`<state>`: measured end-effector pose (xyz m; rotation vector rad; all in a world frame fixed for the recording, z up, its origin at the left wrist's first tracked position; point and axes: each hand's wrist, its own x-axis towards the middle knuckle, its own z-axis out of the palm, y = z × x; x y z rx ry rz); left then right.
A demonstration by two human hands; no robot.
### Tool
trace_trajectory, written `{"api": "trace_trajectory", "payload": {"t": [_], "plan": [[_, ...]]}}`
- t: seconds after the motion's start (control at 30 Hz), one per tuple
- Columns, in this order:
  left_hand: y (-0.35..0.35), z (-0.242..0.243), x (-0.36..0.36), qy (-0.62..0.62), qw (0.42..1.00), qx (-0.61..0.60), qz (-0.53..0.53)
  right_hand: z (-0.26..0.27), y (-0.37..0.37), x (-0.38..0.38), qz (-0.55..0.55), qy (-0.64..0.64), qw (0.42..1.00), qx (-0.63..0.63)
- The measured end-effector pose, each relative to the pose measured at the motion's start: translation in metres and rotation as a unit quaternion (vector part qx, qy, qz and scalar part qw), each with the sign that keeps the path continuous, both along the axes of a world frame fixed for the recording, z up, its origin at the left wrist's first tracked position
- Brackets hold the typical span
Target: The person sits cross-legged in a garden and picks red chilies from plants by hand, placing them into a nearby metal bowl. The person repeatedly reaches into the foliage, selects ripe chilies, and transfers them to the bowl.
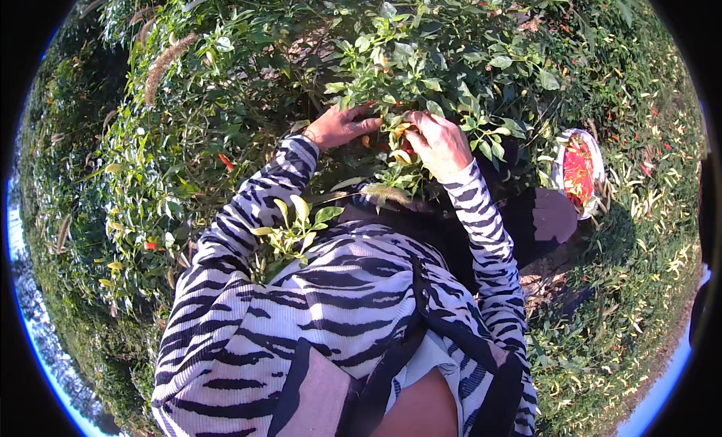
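Both hands are in a chili pepper plant (389, 81) before me. My left hand (341, 127) reaches in from the left, thumb pointing right; leaves hide its fingertips, so any hold there is unclear. A bit of red pepper shows just above its thumb. My right hand (443, 143) has its thumb and fingers closed around an orange chili pepper (401, 128) among the leaves. Just below hangs a pale yellow pepper (401, 156). Close under my left thumb is a small orange pepper (366, 141).
At right, beside my dark trouser leg (516, 222), a white container (599, 155) holds red peppers (578, 169). A stem with pale yellow peppers (302, 208) stands against my left sleeve. Foxtail grass heads (163, 67) rise at upper left. Dense pepper plants surround me.
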<state>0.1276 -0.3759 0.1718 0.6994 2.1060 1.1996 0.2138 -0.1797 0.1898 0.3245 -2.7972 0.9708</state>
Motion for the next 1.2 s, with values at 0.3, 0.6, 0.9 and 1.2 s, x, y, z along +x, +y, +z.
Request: {"api": "trace_trajectory", "payload": {"t": [0.3, 0.6, 0.9, 1.2], "plan": [[-0.005, -0.015, 0.005, -0.289, 0.943, 0.166, 0.014, 0.0, -0.008, 0.011, -0.009, 0.017, 0.995, 0.097], [0.012, 0.001, 0.006, -0.341, 0.892, 0.296, 0.03, -0.003, 0.008, 0.026, 0.072, 0.112, 0.988, 0.081], [-0.007, -0.016, 0.018, -0.401, 0.863, 0.285, 0.117, 0.067, 0.014, 0.081, -0.006, -0.168, 0.969, -0.181], [0.005, -0.014, 0.02, -0.34, 0.921, 0.179, 0.059, 0.086, 0.008, 0.066, -0.02, -0.104, 0.953, -0.285]]}}
